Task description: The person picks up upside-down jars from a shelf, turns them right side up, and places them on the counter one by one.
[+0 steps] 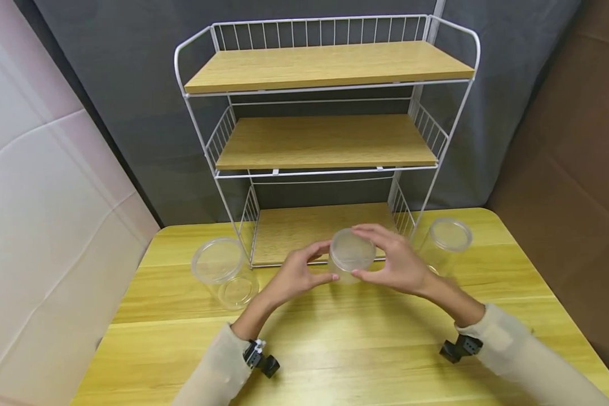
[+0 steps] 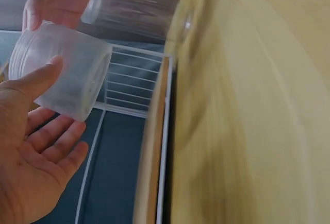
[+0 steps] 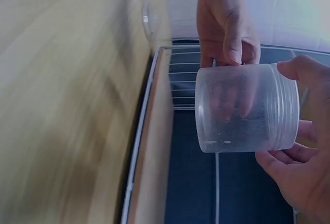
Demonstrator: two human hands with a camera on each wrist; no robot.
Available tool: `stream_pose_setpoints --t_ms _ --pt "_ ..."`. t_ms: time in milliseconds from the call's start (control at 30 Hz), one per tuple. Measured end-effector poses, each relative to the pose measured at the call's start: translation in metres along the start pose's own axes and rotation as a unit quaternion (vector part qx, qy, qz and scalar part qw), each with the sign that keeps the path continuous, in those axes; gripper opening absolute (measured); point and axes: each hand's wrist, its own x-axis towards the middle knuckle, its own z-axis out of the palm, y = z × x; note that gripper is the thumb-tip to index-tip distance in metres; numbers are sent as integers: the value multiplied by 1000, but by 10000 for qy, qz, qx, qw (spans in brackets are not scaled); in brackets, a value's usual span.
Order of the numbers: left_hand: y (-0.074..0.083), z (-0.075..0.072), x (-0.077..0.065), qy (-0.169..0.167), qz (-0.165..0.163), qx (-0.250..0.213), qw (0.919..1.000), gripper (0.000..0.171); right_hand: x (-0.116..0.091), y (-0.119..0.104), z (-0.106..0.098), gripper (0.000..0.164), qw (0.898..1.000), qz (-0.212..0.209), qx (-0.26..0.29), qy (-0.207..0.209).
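A clear, slightly frosted plastic jar [image 1: 352, 254] with a round top is held up in front of the bottom shelf board. My left hand [image 1: 301, 272] holds its left side, thumb towards me and fingers around the far side. On the right, my right hand [image 1: 393, 259] grips the jar near its top edge between thumb and fingers. The right wrist view shows the jar [image 3: 234, 110] see-through, with nothing visible inside and ridges around its upper end. In the left wrist view, the left thumb lies along the jar's wall [image 2: 77, 64].
A white wire rack with three wooden shelves [image 1: 327, 141] stands at the back of the wooden table [image 1: 335, 361]. One clear jar [image 1: 218, 262] stands by its left front corner, another [image 1: 449, 234] by its right side. Curtains hang behind and at both sides.
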Motion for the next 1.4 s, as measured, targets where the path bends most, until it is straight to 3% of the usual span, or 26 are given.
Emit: stream_pose_setpoints --t_ms 267,433,667,1400 --pt "-13 2 -6 -375 -78 5 9993 70 -7 10 24 78 9995 -7 160 -257" --pt "-19 2 -13 -552 -322 148 9978 70 -11 15 40 78 9991 18 200 -386" --pt "-27 3 -20 -763 -516 313 9953 72 -18 20 58 77 9976 281 284 -567" --pt "-36 7 -29 -846 -603 408 9938 73 -23 25 72 78 9956 379 313 -800"
